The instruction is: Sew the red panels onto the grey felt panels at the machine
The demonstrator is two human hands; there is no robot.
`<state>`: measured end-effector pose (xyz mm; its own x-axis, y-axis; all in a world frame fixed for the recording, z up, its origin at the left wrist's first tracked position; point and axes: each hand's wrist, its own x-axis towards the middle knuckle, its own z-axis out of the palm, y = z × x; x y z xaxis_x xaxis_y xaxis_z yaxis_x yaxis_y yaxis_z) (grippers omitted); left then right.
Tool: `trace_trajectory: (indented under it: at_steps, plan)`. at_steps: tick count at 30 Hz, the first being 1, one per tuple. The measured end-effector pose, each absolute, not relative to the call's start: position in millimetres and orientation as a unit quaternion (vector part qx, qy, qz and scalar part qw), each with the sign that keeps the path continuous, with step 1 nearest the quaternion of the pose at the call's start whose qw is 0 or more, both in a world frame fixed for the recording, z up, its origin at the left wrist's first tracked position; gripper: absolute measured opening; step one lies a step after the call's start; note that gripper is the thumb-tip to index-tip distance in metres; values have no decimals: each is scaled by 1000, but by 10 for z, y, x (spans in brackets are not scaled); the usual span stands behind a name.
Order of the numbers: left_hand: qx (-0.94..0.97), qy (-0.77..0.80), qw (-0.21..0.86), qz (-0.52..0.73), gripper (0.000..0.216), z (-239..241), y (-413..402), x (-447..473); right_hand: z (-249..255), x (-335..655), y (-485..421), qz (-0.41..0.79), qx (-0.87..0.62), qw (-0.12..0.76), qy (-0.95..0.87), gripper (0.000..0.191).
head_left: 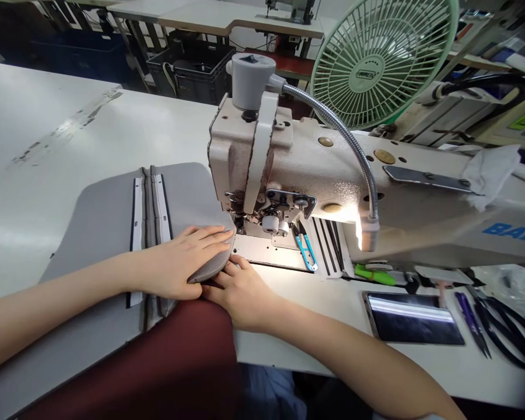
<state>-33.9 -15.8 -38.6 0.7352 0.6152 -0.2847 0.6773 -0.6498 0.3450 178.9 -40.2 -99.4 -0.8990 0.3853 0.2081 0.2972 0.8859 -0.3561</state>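
A large grey padded fabric panel (100,227), with two white strips edged in black along its middle seam, lies beside the sewing machine (254,146). My left hand (179,259) rests flat on the panel, its fingers stretched toward the curved edge near the needle area. Just to the right, my right hand (247,294) has its fingers curled at that edge, gripping the layers from below; the fingertips are partly hidden. Maroon fabric (170,356) hangs under the panel toward my body. The panel's edge reaches the presser foot area, where the needle cannot be made out.
Blue thread snips (305,248) lie by the machine bed. On the table's right are a phone (413,318), a purple tool (471,321) and black-handled scissors (507,332). A bendable lamp (370,227) lights the bed. A green fan (376,64) stands behind.
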Motion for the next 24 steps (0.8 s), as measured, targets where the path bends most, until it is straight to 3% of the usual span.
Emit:
trace_trajectory:
  at_steps: [24]
  plan:
    - [906,358,220,-56,70,-409,20,-192,-909,1921,-295,152,-200,98,-963,43]
